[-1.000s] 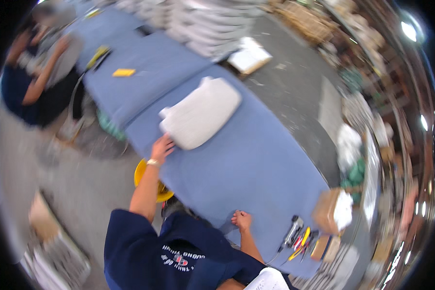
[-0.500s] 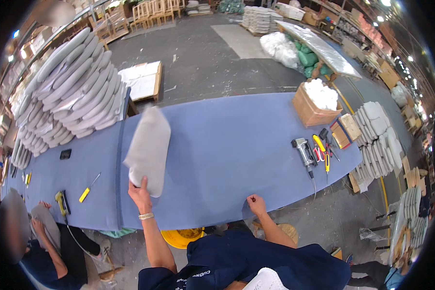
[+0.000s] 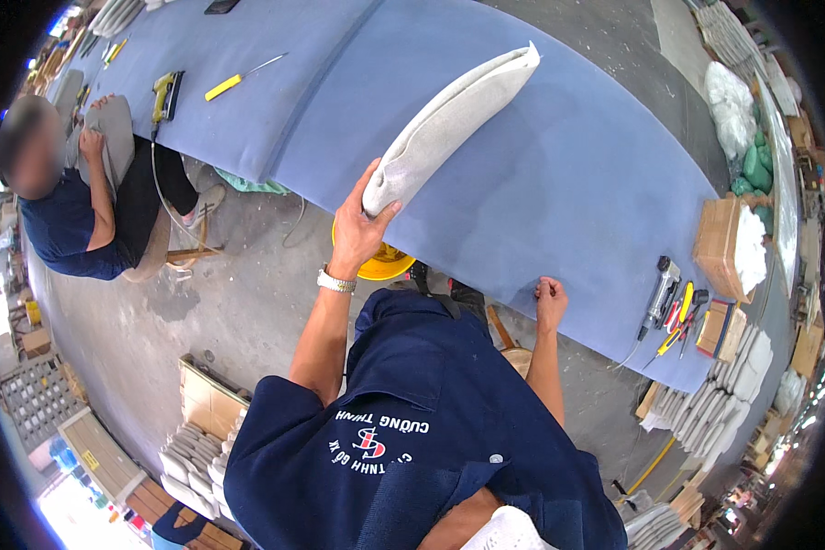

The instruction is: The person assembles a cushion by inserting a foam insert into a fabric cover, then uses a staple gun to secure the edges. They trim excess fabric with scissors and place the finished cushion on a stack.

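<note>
Tipped up on edge since the earlier frame, the long grey fabric cushion (image 3: 449,124) is being gripped at its lower end by the left hand (image 3: 362,229) at upper centre, over the blue padded worktable (image 3: 568,183), while the right hand (image 3: 550,298) is being kept clenched at the table edge, and a one-handed hold so far down is risking a topple.

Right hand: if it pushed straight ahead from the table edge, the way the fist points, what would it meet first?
Probably only bare blue table top. The right hand rests closed at the near edge; the grey cushion in the left hand lies off to its left, though depth is unclear.

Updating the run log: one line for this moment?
left hand: grips grey cushion end, lifted | right hand: fist on blue table edge | co-worker seated left
</note>
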A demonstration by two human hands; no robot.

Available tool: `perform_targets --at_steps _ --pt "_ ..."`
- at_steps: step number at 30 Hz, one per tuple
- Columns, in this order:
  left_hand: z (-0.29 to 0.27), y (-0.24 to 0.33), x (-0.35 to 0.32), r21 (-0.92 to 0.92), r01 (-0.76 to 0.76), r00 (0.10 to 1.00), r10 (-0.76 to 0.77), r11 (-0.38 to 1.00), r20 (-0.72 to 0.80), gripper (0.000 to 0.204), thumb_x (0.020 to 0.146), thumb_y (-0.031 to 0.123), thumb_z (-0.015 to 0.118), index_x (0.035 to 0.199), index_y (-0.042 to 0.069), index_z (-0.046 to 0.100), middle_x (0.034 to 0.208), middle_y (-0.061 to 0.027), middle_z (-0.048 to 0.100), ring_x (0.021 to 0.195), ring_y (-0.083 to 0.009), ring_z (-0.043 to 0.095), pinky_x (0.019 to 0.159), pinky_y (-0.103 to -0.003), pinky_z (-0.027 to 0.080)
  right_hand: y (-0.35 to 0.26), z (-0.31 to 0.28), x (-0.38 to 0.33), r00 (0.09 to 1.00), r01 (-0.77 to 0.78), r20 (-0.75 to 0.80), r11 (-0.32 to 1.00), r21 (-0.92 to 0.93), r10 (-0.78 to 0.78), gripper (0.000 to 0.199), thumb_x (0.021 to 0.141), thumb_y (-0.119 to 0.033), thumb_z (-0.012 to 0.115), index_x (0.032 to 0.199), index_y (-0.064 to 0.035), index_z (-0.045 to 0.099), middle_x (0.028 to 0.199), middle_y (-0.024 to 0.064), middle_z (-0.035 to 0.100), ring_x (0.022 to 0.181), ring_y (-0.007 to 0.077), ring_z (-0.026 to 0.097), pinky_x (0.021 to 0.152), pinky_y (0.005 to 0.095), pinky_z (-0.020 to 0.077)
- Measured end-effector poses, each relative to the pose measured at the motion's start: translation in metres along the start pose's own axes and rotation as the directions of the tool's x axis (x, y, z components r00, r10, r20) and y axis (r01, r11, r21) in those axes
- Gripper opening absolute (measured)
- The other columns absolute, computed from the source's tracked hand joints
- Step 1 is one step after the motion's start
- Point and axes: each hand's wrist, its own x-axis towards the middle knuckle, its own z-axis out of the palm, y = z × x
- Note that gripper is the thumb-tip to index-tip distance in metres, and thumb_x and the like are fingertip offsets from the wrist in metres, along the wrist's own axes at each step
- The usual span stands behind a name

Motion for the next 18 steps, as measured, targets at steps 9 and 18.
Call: perform_targets --at_steps 9,18 --pt "0.009 -0.011 -0.006 0.109 -0.150 0.989 0.149 0.983 0.019 0.073 0.085 0.005 0.079 0.151 0.007 0.049 0.144 -0.0160 0.061 0.133 -0.0296 0.059 0.109 -0.040 0.048 -0.005 0.000 0.006 0.999 0.001 -0.042 0.998 -0.062 -0.004 0.011 0.096 -0.011 0.066 0.097 -0.0019 0.071 0.076 0.0009 0.066 0.067 0.0080 0.059 0.062 0.0245 0.0482" --pt "0.025 -0.030 -0.025 0.170 -0.275 0.957 0.253 0.946 0.142 0.084 0.079 0.005 0.080 0.154 0.008 0.043 0.156 -0.0152 0.048 0.145 -0.0319 0.044 0.118 -0.042 0.040 0.003 -0.001 0.012 0.999 -0.021 -0.049 0.996 -0.084 0.017 0.013 0.096 -0.015 0.068 0.096 -0.0024 0.071 0.074 0.0010 0.065 0.063 0.0080 0.056 0.057 0.0249 0.0457"
